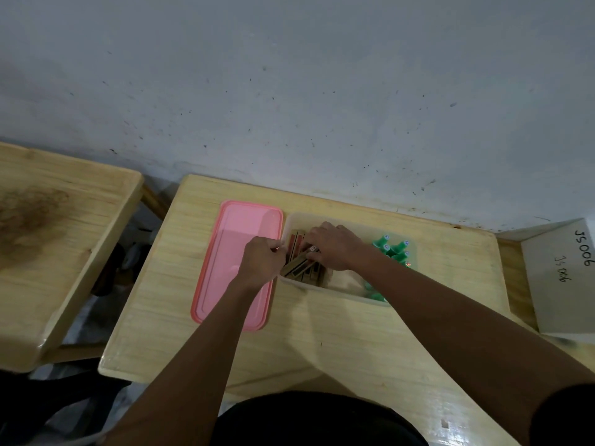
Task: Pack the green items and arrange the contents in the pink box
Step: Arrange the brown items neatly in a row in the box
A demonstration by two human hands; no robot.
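Q. Since the task names a pink box, which thing is meant here?
A. The translucent rectangular plastic box (338,291) on the pale wooden desk (322,336). Its pink rectangular plastic lid (225,284) lies flat just beside the box's left wall, off the box.

Q. Where are the green items?
A. The small green plastic bottles (394,249) stand clustered at the box's right end, inside its walls as far as can be told. A further green patch (375,296) shows through the box's near right corner. No green item is visible on the desk outside the box, so the packing part is judged largely done.

Q. And the hands?
A. The right hand (335,246) reaches into the box's left half, fingers curled down over the flat tan-and-brown cardboard packets (294,244). It pinches the upper end of one tilted packet (297,267), which lies slantwise across the others. The left hand (260,262) is at the box's left rim with fingers curled. Whether they grasp the rim or the packet's lower end cannot be told.

Q. What remains?
A. Judged from the layout, the tilted packet has to be laid parallel with its neighbours. The middle of the box looks bare and may take further ordering. The lid is not yet on.

Q. What else lies around the box?
A. A white card with handwritten marks (560,284) lies well to the box's right. A second wooden desk (58,236) stands well to its left.
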